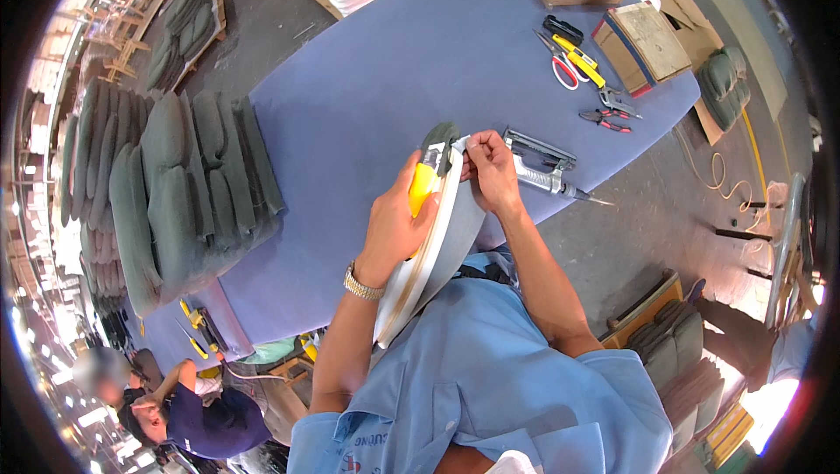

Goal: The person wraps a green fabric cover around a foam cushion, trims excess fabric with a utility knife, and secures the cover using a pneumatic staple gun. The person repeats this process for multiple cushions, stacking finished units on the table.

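My left hand (395, 216) is closed round a yellow tool with a silver head (423, 190), held against a cushion. The tool's exact kind is partly hidden by my fingers. The cushion (423, 271) stands on edge against my body, grey fabric on one side, with a pale underside and a brown strip along it. At its far end, dark green fabric shows. My right hand (492, 168) pinches the white edge (458, 152) there between thumb and fingers. Just right of that hand a silver staple gun (544, 173) lies on the blue table (367, 63).
Dark green cushions (188, 189) are stacked at the left. Scissors (563, 67), a yellow cutter (575, 56), pliers (605, 120) and a box (643, 45) lie at the far right. A co-worker (210, 417) sits lower left; another person (744, 338) is at the right.
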`<state>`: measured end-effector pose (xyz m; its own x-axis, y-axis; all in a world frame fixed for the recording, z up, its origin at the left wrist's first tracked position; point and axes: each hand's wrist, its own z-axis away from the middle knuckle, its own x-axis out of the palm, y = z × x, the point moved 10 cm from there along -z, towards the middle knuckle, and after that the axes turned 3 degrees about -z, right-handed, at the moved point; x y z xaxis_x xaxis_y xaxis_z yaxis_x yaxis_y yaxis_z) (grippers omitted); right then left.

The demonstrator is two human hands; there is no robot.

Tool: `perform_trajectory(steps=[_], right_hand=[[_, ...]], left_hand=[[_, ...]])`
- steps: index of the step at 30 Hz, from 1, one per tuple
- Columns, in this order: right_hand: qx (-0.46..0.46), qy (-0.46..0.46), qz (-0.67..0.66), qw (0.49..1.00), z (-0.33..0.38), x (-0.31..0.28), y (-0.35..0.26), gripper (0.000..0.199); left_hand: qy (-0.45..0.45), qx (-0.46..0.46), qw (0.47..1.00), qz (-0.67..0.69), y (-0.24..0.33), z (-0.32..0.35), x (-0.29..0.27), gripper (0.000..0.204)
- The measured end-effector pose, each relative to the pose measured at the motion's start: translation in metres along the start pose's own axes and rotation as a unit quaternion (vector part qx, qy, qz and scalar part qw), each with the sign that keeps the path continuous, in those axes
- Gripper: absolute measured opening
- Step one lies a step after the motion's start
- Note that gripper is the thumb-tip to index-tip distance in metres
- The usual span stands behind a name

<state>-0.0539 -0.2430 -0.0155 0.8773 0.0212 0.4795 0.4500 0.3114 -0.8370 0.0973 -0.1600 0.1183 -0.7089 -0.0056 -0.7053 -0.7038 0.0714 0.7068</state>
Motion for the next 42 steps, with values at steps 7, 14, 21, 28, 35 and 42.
perform_trajectory(steps=[7,14,21,28,35,42], right_hand=[[-0.067,-0.002,0.183,0.981,0.046,0.016,-0.060,0.025],[-0.025,-0.139,0.101,0.985,0.087,0.040,-0.048,0.036],[-0.132,0.054,0.324,0.935,0.065,0.000,-0.088,0.028],[-0.150,0.031,0.422,0.894,0.015,0.021,-0.067,0.028],[0.045,0.063,0.064,0.995,-0.005,-0.013,-0.015,0.015],[0.090,-0.011,-0.031,0.995,-0.013,-0.006,0.008,0.015]], left_hand=[[0.110,0.043,0.992,0.040,0.031,-0.004,-0.020,0.074],[0.000,0.093,0.995,0.025,0.083,0.003,0.016,0.091],[0.079,0.120,0.974,-0.176,0.056,0.008,-0.003,0.065],[0.089,0.082,0.984,-0.135,0.015,-0.008,0.019,0.048],[0.021,0.103,0.986,-0.127,0.016,-0.031,0.029,0.042],[-0.101,0.080,0.984,-0.122,0.005,-0.028,0.025,0.046]])
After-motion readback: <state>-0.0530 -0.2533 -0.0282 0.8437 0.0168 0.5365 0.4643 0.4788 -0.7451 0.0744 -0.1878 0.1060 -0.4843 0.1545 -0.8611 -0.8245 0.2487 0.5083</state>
